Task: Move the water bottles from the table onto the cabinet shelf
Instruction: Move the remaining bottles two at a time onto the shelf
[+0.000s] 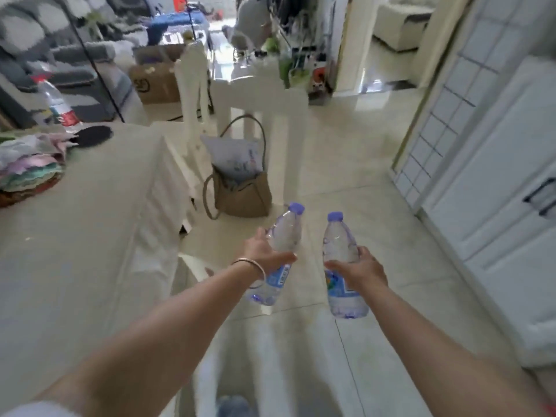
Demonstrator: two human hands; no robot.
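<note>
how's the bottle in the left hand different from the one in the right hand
The bottle in the left hand is tilted, its cap leaning to the right; the bottle in the right hand stands nearly upright. The left hand grips its bottle at mid-body with a bangle on that wrist; the right hand has no bangle in view. Both bottles are clear, with purple caps and blue labels, held out over the floor.
</note>
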